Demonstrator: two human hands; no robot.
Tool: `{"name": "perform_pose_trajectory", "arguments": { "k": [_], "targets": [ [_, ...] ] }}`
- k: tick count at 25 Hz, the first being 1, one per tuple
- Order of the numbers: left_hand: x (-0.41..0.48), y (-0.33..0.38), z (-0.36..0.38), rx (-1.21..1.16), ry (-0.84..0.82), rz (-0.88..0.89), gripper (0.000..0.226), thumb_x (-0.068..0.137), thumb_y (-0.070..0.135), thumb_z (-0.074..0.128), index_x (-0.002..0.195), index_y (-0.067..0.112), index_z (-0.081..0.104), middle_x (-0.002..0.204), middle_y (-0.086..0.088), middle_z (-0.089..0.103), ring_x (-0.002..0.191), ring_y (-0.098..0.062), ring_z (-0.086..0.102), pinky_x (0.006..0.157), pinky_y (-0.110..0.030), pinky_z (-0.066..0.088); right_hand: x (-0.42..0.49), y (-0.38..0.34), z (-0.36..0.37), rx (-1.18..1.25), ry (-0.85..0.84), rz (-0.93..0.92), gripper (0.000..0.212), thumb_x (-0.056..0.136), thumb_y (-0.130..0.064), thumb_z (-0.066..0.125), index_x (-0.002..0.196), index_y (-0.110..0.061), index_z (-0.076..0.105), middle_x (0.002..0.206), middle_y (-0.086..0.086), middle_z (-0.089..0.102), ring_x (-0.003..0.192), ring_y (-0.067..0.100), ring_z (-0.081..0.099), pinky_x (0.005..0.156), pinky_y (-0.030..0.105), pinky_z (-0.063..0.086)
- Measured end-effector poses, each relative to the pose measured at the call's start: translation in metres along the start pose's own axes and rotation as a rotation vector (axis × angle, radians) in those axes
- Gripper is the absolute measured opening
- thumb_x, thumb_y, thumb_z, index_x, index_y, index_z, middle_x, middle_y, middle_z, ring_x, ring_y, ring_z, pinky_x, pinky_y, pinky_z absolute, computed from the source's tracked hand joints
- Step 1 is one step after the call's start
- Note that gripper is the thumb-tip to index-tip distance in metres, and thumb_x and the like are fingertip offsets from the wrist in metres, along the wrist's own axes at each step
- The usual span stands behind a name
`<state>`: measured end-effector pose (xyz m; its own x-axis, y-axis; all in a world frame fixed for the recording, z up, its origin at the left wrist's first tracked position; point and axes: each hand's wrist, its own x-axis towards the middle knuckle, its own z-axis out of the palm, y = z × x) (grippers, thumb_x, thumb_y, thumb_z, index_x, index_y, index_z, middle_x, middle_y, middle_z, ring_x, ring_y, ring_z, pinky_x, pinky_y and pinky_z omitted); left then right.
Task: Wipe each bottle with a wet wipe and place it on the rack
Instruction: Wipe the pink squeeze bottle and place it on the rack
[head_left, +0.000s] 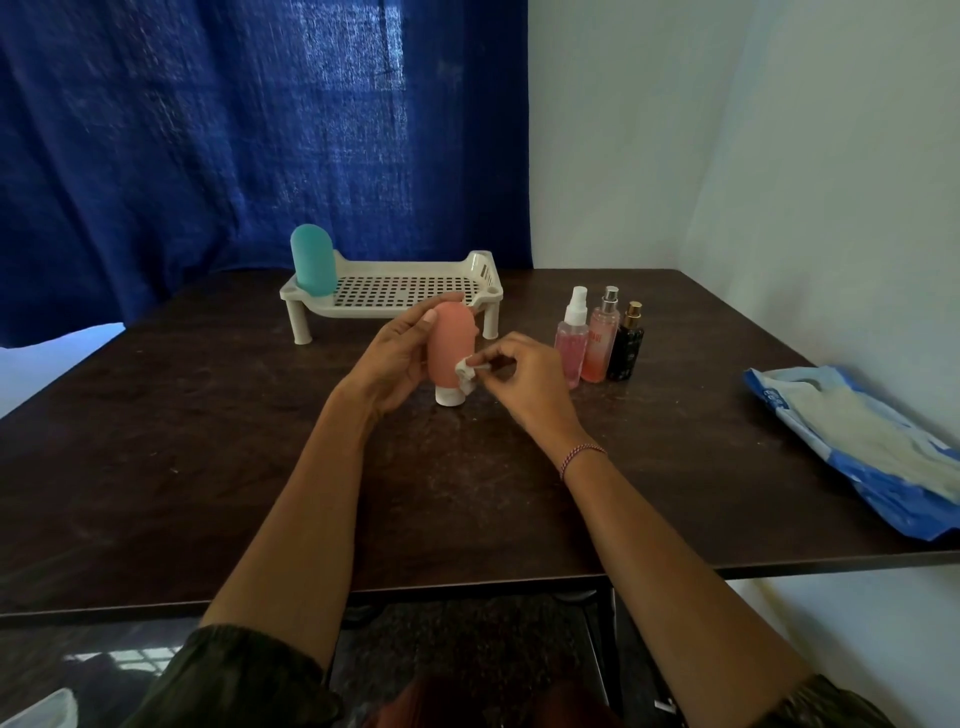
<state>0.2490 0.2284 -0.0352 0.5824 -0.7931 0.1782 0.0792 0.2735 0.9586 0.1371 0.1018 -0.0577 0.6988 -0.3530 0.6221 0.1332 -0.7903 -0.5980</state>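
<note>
My left hand (397, 358) grips a salmon-pink squeeze bottle (451, 347) that stands cap-down, its white cap near the table. My right hand (519, 376) pinches a small crumpled white wet wipe (466, 370) against the bottle's lower right side. Behind them stands a white perforated rack (405, 292) on short legs, with a teal bottle (312, 260) upright on its left end. To the right stand three spray bottles in a row: a clear pink one with a white top (571, 340), a pink one with a silver top (600, 340) and a black one with a gold top (626, 345).
A blue and white wet wipe pack (857, 436) lies open at the table's right edge. The dark wooden table (208, 441) ends at a blue curtain (234, 130) behind and a white wall (779, 156) at the right.
</note>
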Motion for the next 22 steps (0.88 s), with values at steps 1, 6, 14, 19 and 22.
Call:
{"name": "perform_pose_trajectory", "arguments": {
  "k": [1,6,14,19,22],
  "targets": [
    [-0.001,0.001,0.0,-0.006,0.007,0.002,0.029,0.101,0.02,0.035,0.12,0.027,0.056,0.135,-0.009,0.051,0.122,-0.027,0.052,0.093,-0.044,0.048,0.0,0.0,0.0,-0.001,-0.012,0.002,0.011,0.076,-0.007,0.073,0.087,-0.007,0.071,0.09,0.002,0.066,0.08,0.008,0.061,0.074,0.018,0.052],
    [-0.003,0.005,0.006,0.055,0.014,0.009,0.028,0.101,0.018,0.033,0.115,0.026,0.056,0.126,-0.003,0.054,0.113,-0.02,0.055,0.084,-0.038,0.051,0.004,-0.01,-0.001,0.035,0.159,-0.06,0.015,0.078,-0.007,0.071,0.093,-0.007,0.069,0.095,0.005,0.065,0.082,0.005,0.058,0.075,0.011,0.05],
    [-0.002,0.003,0.008,0.116,0.059,0.03,0.03,0.102,0.017,0.03,0.109,0.026,0.057,0.118,0.006,0.052,0.109,-0.019,0.052,0.09,-0.04,0.048,0.001,-0.012,-0.001,0.074,0.1,-0.104,0.014,0.075,-0.004,0.073,0.089,-0.007,0.07,0.094,0.003,0.064,0.083,0.003,0.058,0.077,0.01,0.049],
    [0.003,-0.001,0.003,0.311,0.254,0.081,0.029,0.101,0.022,0.037,0.122,0.025,0.057,0.128,0.006,0.05,0.12,-0.021,0.045,0.093,-0.038,0.044,-0.001,-0.01,0.002,-0.002,-0.07,-0.094,0.011,0.076,-0.006,0.071,0.087,-0.008,0.07,0.09,0.001,0.064,0.081,0.004,0.057,0.075,0.014,0.049],
    [0.006,-0.004,0.0,0.445,0.353,0.1,0.031,0.1,0.026,0.042,0.127,0.02,0.055,0.13,-0.007,0.052,0.114,-0.024,0.051,0.077,-0.027,0.047,-0.001,-0.008,0.004,-0.019,-0.066,-0.088,0.011,0.077,-0.007,0.07,0.088,-0.009,0.069,0.091,0.0,0.063,0.082,0.007,0.059,0.076,0.02,0.051]
  ]
}}
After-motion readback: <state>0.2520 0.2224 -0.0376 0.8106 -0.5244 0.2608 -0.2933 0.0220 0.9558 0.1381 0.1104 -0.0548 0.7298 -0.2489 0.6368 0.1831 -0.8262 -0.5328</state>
